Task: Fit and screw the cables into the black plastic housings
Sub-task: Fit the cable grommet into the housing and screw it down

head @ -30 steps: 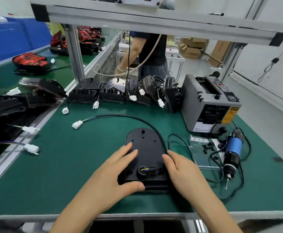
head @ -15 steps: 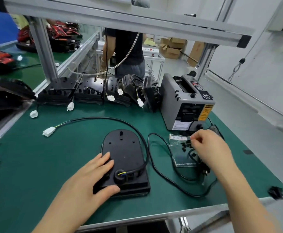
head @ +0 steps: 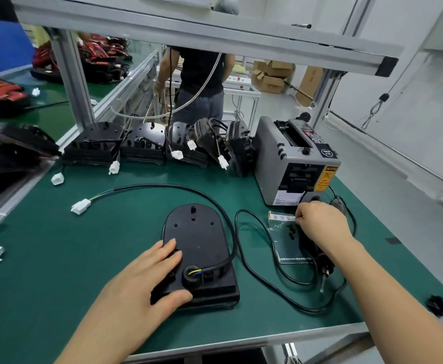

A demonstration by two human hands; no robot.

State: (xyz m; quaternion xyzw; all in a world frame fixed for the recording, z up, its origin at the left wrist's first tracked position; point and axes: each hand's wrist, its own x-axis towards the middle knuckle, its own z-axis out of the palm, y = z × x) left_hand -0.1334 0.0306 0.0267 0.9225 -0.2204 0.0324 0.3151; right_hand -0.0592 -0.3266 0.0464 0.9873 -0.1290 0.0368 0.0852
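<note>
Green mat (head: pixel 44 271) roomy lower left — left hand (head: pixel 141 285) flat on housing (head: pixel 202 237), right hand (head: pixel 322 222) curled over screw bag (head: pixel 286 248) — grip unclear.

Bright, even overhead light casts soft shadows; wide-angle bending curves the frame edges, which look slightly smeared.

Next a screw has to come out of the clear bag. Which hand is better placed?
Right. The right hand is at the screw bag, right above the screwdriver; the left hand lies flat on the housing, steadying it.
</note>
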